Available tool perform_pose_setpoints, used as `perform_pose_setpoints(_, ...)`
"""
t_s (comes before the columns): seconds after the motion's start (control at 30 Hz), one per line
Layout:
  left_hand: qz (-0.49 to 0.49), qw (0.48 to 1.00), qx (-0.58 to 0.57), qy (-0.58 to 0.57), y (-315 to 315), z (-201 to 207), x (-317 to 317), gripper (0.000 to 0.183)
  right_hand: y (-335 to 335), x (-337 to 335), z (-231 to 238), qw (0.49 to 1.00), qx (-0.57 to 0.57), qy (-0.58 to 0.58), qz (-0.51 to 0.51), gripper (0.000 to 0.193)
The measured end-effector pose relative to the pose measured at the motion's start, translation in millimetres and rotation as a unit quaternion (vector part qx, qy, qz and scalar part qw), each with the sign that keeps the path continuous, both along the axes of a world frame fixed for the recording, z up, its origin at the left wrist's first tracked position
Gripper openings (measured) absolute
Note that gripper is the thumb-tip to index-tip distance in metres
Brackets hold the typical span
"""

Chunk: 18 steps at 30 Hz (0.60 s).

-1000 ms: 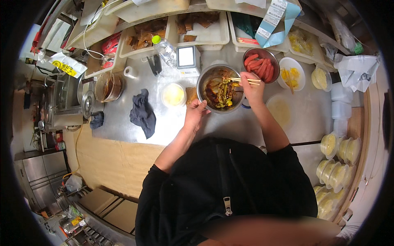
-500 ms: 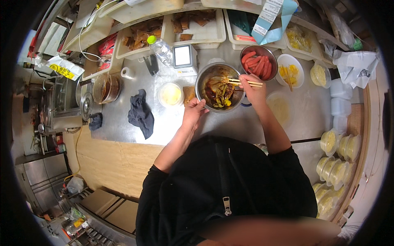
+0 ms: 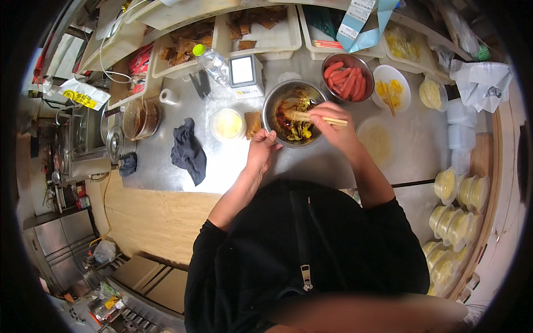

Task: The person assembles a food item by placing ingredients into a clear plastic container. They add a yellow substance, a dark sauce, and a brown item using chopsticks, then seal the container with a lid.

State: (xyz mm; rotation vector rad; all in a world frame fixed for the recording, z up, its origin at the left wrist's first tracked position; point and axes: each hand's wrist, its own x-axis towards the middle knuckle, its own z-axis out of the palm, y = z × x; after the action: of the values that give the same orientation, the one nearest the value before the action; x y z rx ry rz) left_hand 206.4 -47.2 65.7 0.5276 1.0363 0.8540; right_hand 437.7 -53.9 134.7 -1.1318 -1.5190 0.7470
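Observation:
A metal mixing bowl (image 3: 270,123) stands on the steel counter in front of me. Dark sauce and yellow-green vegetable pieces (image 3: 300,132) lie inside it. My left hand (image 3: 263,150) grips the bowl's near-left rim, thumb over the edge. In my right hand (image 3: 336,129) is a pair of wooden chopsticks (image 3: 335,120), held over the bowl's right side with the tips down in the food; those tips are smeared by motion. Just left of the bowl are a brown sauce packet (image 3: 253,123) and a clear round tub of pale yellow contents (image 3: 228,125).
Behind the bowl stand a metal bowl of red sausages (image 3: 347,82), a white bowl with yellow pieces (image 3: 405,83), a small screen device (image 3: 244,76) and a plastic bottle (image 3: 212,64). A dark cloth (image 3: 189,151) lies left. Lidded noodle tubs (image 3: 457,230) are stacked right.
The chopsticks' tips have swept across the food, and my right hand has shifted slightly left and down over the bowl's rim. My left hand stays on the rim.

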Motion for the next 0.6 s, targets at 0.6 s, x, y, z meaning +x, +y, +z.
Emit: perform_pose_setpoints(0.6, 0.008, 0.998, -0.01, -0.058, 6, -15, -1, 0.012, -10, -15, -13, 0.973, 0.017, -0.196, 0.124, 0.019)
